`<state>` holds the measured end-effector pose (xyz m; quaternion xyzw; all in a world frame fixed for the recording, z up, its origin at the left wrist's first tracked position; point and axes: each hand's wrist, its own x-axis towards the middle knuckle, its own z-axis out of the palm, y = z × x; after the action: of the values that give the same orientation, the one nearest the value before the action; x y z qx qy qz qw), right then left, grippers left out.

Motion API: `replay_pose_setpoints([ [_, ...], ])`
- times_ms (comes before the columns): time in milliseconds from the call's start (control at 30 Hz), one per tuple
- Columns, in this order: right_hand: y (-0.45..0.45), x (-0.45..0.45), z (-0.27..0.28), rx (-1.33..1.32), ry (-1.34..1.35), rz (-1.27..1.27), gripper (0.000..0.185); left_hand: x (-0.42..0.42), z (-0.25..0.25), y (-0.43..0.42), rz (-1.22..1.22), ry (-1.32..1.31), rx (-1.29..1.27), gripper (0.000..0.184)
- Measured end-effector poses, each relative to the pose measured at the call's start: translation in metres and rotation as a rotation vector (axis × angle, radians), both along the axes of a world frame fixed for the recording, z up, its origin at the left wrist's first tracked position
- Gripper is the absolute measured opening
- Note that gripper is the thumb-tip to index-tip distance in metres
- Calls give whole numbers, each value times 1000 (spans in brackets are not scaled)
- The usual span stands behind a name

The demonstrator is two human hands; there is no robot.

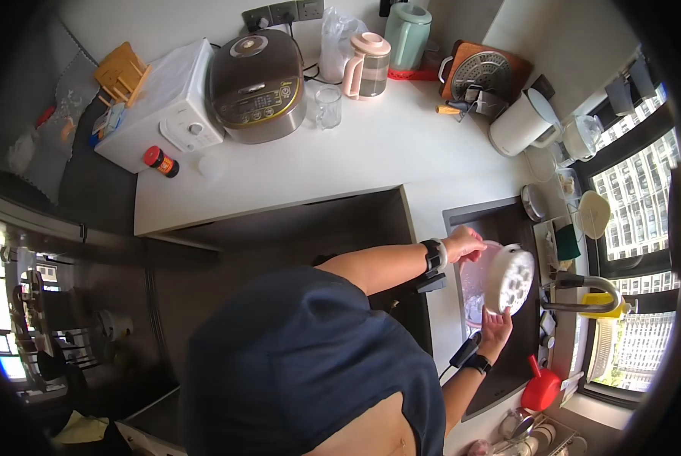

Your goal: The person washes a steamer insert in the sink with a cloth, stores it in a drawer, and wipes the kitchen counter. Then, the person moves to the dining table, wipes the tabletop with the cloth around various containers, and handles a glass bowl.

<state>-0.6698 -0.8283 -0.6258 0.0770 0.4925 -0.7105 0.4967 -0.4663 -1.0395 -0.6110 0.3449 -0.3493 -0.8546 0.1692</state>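
Over the sink (519, 372), my left hand (466, 243) pinches the upper rim of a translucent pink container (473, 280), which looks like a basin. My right hand (496, 327) grips the lower edge of a white round tray with several round holes (515, 281). The tray is tilted on its side, close against the pink container and partly covering it. Something clear and shiny shows low in the pink container, too blurred to name. Both wrists wear dark bands.
A curved faucet (603, 292) reaches over the sink from the window side. A red ladle-like scoop (542, 389) lies at the sink's near corner, by a dish rack (557, 437). Along the counter stand a rice cooker (257, 87), a glass mug (328, 106), a pink-lidded pitcher (371, 67) and a white kettle (523, 123).
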Motion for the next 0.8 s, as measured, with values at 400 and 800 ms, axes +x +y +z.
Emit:
replay_pose_setpoints([
  [400,66,3,-17,-88,85,-62,52,19,20,63,-184,-37,-42,102],
  [800,79,49,1,-17,405,-71,39,39,13,103,-57,-30,27,38],
])
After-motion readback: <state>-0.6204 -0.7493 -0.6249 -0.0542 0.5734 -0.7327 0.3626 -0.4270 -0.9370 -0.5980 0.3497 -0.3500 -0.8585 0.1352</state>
